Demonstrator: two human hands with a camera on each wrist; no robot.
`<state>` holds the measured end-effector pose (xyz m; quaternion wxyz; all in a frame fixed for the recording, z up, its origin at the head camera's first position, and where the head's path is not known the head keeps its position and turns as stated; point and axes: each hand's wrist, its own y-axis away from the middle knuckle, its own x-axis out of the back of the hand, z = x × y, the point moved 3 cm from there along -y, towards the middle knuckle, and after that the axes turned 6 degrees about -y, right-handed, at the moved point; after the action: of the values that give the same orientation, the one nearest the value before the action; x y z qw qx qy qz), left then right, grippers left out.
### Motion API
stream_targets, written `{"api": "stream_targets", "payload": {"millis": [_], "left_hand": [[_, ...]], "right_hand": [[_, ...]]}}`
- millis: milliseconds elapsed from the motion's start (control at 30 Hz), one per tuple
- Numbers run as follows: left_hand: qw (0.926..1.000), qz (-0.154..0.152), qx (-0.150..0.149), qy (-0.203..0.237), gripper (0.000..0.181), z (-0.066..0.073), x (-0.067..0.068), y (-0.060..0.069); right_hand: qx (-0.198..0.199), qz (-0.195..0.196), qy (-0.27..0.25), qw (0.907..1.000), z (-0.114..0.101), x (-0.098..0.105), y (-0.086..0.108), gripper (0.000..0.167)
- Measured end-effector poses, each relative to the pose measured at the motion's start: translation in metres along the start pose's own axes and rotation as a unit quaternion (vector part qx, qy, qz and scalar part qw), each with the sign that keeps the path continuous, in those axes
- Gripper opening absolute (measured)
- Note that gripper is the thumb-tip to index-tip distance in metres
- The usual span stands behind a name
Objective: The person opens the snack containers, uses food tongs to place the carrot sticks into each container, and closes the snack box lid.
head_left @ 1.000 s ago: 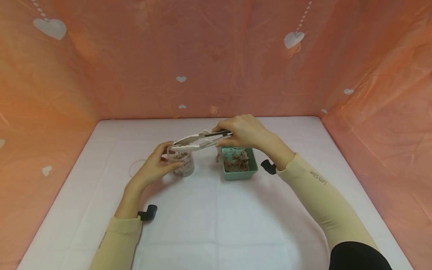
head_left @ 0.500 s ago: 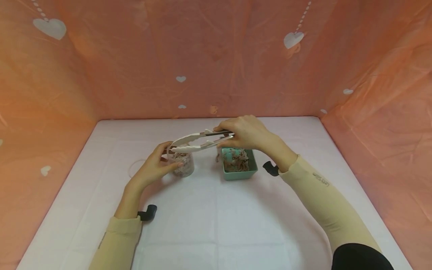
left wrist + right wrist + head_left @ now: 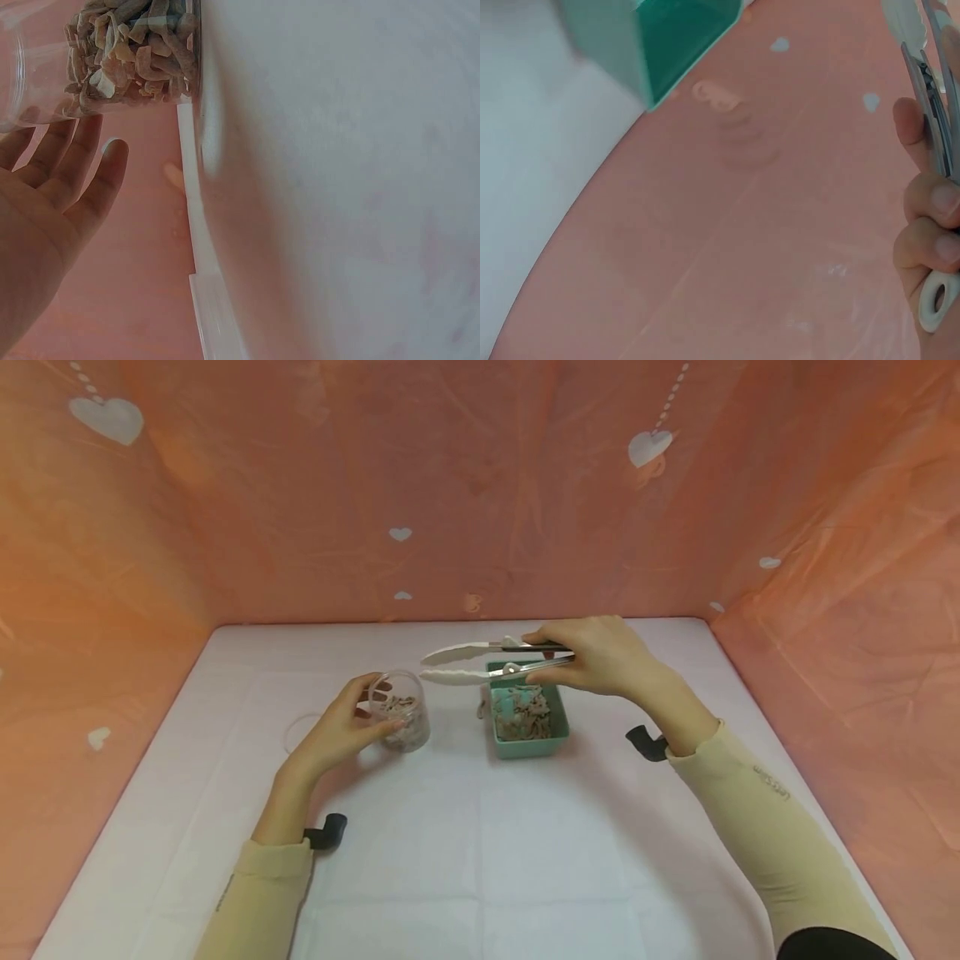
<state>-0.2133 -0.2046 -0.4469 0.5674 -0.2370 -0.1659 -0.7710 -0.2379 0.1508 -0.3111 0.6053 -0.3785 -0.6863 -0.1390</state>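
My left hand [image 3: 341, 727] holds a clear jar [image 3: 408, 735] upright on the table, thumb at the near side and fingers behind it. Brown dried strips [image 3: 139, 52] fill the jar's lower part; its mouth is uncovered. In my right hand [image 3: 600, 656] is a pair of tongs [image 3: 536, 658] with white tips, level above the table. The tongs' tips are spread apart, with nothing between them, and point left toward the jar. Below the tongs stands a green box [image 3: 531, 749] with more brown pieces [image 3: 534, 718] heaped in it; the tongs cover part of its back rim.
A clear ring-shaped lid [image 3: 300, 731] lies left of the jar, partly behind my left hand. One brown piece [image 3: 482, 708] lies by the green box's left side. An orange-pink curtain [image 3: 480, 485] closes off the white table [image 3: 420, 860] at the back and sides.
My right hand has moved the tongs to the right, away from the jar's mouth and over the green box's back part. My left hand and the jar have stayed in place.
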Motion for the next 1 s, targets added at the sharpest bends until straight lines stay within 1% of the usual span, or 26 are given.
{"api": "stream_targets", "payload": {"millis": [133, 267, 533, 767, 1000], "left_hand": [[1.0, 0.001, -0.001, -0.004, 0.083, 0.0, 0.001, 0.0], [1.0, 0.0, -0.001, -0.004, 0.082, -0.001, 0.001, 0.0], [1.0, 0.0, 0.0, -0.005, 0.082, 0.0, 0.0, -0.001], [1.0, -0.003, 0.002, -0.003, 0.082, 0.0, 0.0, 0.001], [0.9999, -0.005, 0.007, -0.008, 0.083, -0.003, 0.0, 0.0]], "right_hand": [[-0.009, -0.005, 0.016, 0.9998, 0.01, 0.006, 0.015, 0.047], [-0.021, -0.028, 0.034, 0.9988, 0.019, 0.01, 0.03, 0.044], [-0.016, -0.061, 0.074, 0.9952, 0.029, 0.018, 0.05, 0.039], [-0.015, -0.1, 0.091, 0.9907, 0.031, 0.022, 0.055, 0.042], [-0.026, -0.153, 0.123, 0.9801, 0.027, 0.017, 0.049, 0.043]]}}
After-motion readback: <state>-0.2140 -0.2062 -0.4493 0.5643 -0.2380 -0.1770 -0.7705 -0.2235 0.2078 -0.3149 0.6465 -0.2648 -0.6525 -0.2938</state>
